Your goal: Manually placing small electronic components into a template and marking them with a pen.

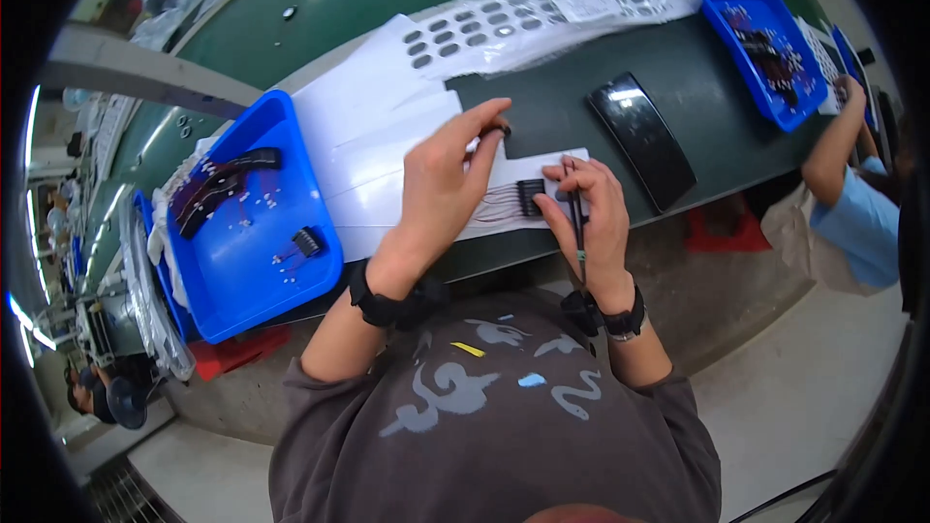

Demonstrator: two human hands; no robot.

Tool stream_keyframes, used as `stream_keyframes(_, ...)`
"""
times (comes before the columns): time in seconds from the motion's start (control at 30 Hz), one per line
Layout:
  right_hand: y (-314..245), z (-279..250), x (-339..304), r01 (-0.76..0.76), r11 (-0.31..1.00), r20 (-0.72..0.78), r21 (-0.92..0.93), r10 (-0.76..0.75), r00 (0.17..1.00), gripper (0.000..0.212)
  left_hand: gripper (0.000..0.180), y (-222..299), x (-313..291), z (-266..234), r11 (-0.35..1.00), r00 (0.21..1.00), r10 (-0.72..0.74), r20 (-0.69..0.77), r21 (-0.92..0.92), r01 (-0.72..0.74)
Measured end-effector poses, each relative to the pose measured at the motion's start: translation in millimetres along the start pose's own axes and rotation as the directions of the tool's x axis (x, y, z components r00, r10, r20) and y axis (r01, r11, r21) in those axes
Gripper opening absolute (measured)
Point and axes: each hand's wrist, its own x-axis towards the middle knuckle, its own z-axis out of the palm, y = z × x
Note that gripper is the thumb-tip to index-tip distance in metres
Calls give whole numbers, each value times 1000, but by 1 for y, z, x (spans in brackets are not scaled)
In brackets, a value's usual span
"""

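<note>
My left hand (446, 179) is raised over white paper sheets (368, 140), thumb and forefinger closed on a small dark piece (500, 126), partly hidden by the fingers. To its right, my right hand (599, 213) grips a slim dark tool (579, 223) that looks like tweezers, its long end pointing back toward my wrist. A black connector block (531, 197) lies on the white sheet against the right fingertips. Several thin wires (496, 205) run from the block toward the left, passing under my left hand.
A blue tray (257, 305) with wired black connectors stands at left, another blue tray (783, 119) at far right. A glossy black curved panel (641, 140) lies right of my hands. Behind is a plastic-wrapped sheet of dark ovals (484, 29). Another person's arm (833, 150) reaches in at right.
</note>
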Motion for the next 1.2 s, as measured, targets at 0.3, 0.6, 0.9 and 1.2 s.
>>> stream_keyframes(0.3, -6, -2, 2, 23, 1000, 52, 3, -23, 998, 35, 16, -12, 77, -60, 668, 903, 365, -226, 739, -85)
stream_keyframes(0.6, -2, -1, -3, 15, 1000, 24, 2, -15, 1000, 33, 33, -13, -36, 7, 913, 941, 177, 290, 309, -267)
stream_keyframes(0.9, -12, 0, -12, -202, 976, -47, 84, 206, 977, 29, 47, 3, -47, 16, 926, 910, 240, 338, 202, -319)
stream_keyframes(1.2, -7, -29, -5, -357, 695, -50, 625, 491, 870, 22, 56, -5, -31, 4, 887, 931, 261, 256, 316, -336)
